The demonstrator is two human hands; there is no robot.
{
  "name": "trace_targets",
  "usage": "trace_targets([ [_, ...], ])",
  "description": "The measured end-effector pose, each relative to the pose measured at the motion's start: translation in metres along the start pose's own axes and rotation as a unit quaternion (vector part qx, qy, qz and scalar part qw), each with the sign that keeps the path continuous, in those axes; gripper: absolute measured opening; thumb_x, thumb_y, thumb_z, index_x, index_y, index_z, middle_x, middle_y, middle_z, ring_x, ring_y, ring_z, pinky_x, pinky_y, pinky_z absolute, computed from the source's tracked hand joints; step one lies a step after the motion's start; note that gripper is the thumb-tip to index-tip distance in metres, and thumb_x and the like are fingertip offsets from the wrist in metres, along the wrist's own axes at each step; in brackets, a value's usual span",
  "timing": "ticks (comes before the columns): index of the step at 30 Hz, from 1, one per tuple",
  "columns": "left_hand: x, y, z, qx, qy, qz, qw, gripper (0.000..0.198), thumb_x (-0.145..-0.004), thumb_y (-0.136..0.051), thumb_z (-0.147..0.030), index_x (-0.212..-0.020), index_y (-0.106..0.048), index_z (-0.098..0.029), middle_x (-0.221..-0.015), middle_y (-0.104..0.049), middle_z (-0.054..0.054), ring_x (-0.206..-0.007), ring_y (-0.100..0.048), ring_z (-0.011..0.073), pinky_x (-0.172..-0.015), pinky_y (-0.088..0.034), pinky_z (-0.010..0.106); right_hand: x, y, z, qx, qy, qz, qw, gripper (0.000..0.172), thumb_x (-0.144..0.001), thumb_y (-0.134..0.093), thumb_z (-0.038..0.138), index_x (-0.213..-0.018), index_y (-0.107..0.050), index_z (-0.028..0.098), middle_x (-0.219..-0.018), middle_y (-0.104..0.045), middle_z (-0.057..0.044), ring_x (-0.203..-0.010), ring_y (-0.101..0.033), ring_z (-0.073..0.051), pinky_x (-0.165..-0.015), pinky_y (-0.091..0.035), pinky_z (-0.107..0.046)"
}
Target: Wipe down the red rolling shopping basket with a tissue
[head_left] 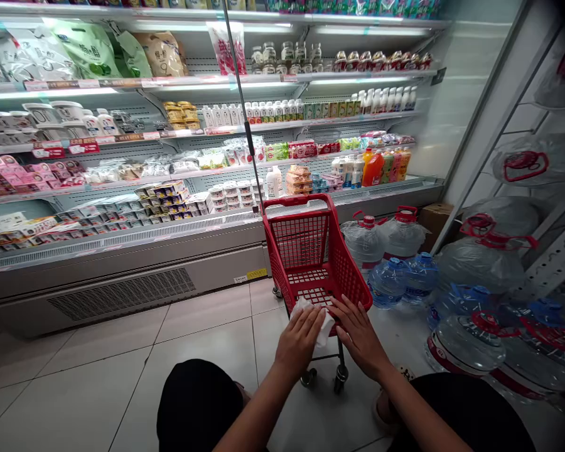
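A small red plastic shopping cart [349, 271] with slotted basket walls stands before me on dark wheels. At its near rim my left hand [300, 338] is closed over a crumpled white tissue [325, 328], pressing it against the edge. Part of the tissue sticks out between my hands and above the left fingers. My right hand [358, 336] lies on the near right corner of the basket, fingers stretched out and holding nothing that I can see. The inside of the basket shows only its slotted floor.
An open refrigerated shelf [207, 251] full of dairy goods and drinks runs behind the cart. Large water bottles [388, 282] crowd the floor on the right, beside a white metal rack [489, 138]. A thin dark pole [249, 138] rises from the cart's left side.
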State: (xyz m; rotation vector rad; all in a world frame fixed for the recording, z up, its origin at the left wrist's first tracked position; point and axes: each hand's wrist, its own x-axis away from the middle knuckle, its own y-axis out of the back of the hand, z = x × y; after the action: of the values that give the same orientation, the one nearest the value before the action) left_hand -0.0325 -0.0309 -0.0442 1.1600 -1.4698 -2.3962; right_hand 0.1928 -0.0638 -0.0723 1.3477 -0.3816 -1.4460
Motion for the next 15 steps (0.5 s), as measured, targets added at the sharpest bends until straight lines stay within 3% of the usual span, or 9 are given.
trace_targets([
  [6,-0.012,0.002,0.041,0.018,0.008,0.009,1.000,0.045,-0.102,-0.043,-0.009,-0.145,-0.053,-0.015,-0.146,-0.063,0.010,-0.145,-0.050,0.0193,-0.124,-0.037,0.042,-0.006,0.004,-0.016,-0.034,-0.001,0.025,0.999,0.051,-0.107,-0.033,0.037,-0.157,-0.041,0.038,-0.166,-0.039,0.001,-0.159,-0.020,-0.024,-0.127,-0.018,-0.062],
  [12,-0.015,0.004,0.031,0.062,0.014,-0.005,0.998,0.026,-0.103,-0.044,-0.009,-0.116,-0.066,-0.015,-0.119,-0.075,0.009,-0.129,-0.063,0.0199,-0.123,-0.040,0.042,-0.010,0.021,-0.022,-0.090,-0.007,0.053,0.995,0.046,-0.108,-0.030,0.040,-0.150,-0.050,0.038,-0.166,-0.040,0.002,-0.160,-0.018,-0.023,-0.128,-0.016,-0.061],
  [15,-0.013,0.006,0.020,0.072,0.008,-0.011,0.997,0.029,-0.103,-0.044,-0.009,-0.123,-0.065,-0.013,-0.125,-0.073,0.010,-0.130,-0.063,0.0198,-0.123,-0.039,0.041,-0.010,0.027,-0.027,-0.110,-0.015,0.041,0.993,0.043,-0.109,-0.031,0.041,-0.142,-0.058,0.036,-0.163,-0.045,0.001,-0.160,-0.019,-0.024,-0.128,-0.015,-0.062],
])
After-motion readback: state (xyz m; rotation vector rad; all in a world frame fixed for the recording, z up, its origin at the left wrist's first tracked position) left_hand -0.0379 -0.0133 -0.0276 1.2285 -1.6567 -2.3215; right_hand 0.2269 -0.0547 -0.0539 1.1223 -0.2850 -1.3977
